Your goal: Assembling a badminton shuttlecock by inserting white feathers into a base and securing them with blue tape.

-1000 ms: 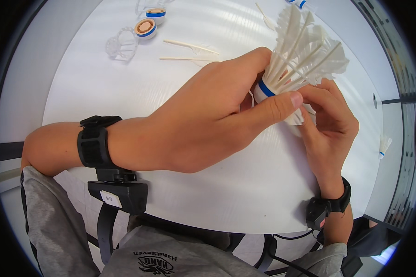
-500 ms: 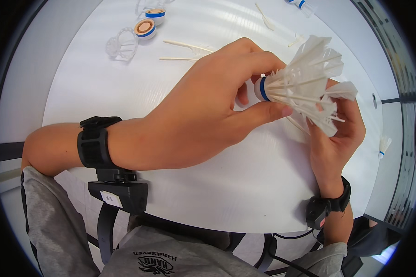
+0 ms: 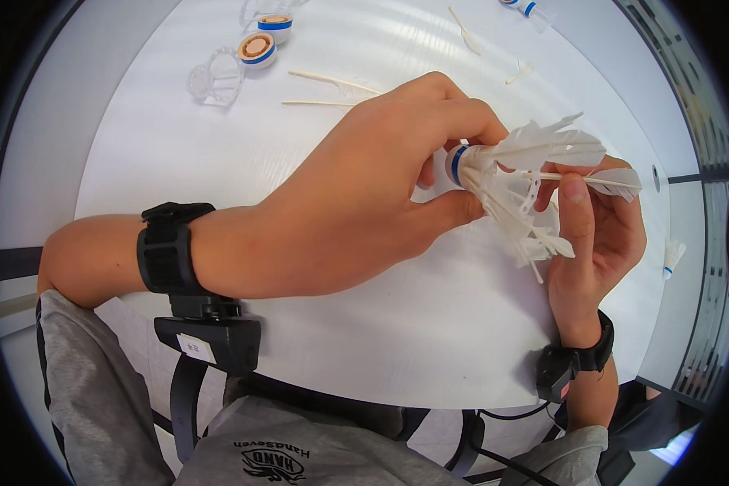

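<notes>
A white feather shuttlecock [image 3: 506, 182] with a blue band round its base lies sideways above the table, its ragged skirt toward the right. My left hand [image 3: 389, 174] is closed round it near the base, thumb below and fingers above. My right hand [image 3: 599, 219] pinches a single feather [image 3: 595, 180] between thumb and fingers at the skirt's open side. The feather's pale quill points toward the skirt; whether its tip is still joined to the base is hidden. A gap shows in the skirt around that feather.
At the far left lie two cork bases with blue bands [image 3: 257, 50] and a clear plastic skirt ring [image 3: 216, 77]. Loose quills [image 3: 332, 79] lie beyond my left hand. Another shuttlecock [image 3: 674, 259] is at the right, and one more [image 3: 530, 10] at the far edge.
The skirt has turned and spread apart. My right hand, earlier behind the skirt, now shows its thumb pressing on one feather. The left hand keeps its grip with little movement.
</notes>
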Available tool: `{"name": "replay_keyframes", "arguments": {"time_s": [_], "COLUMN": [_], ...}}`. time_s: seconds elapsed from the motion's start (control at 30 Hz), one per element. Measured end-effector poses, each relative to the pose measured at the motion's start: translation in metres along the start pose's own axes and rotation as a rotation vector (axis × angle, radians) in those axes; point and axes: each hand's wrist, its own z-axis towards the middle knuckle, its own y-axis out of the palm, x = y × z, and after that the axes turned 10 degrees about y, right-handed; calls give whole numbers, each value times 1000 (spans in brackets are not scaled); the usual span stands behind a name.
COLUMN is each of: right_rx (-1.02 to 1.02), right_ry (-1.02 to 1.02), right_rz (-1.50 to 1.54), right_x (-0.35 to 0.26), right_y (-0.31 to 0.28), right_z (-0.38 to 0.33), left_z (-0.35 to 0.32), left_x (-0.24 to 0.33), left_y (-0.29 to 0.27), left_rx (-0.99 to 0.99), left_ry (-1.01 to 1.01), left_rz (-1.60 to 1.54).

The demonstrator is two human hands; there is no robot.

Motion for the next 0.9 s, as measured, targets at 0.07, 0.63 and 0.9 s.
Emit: {"name": "replay_keyframes", "arguments": {"time_s": [0.07,0.63,0.9], "right_rx": [-25,-176,-155], "right_ry": [-15,-52,-59], "right_rz": [34,-143,-237], "right_x": [0,1,-6], "right_y": [0,-1,-1], "right_z": [0,6,4], "left_z": [0,-1,-1], "left_x": [-1,-4,-5], "left_y": [1,-2,-3], "left_rx": [4,-44,-60], "left_ry": [-22,93,110], "left_rz": [-61,50,41]}}
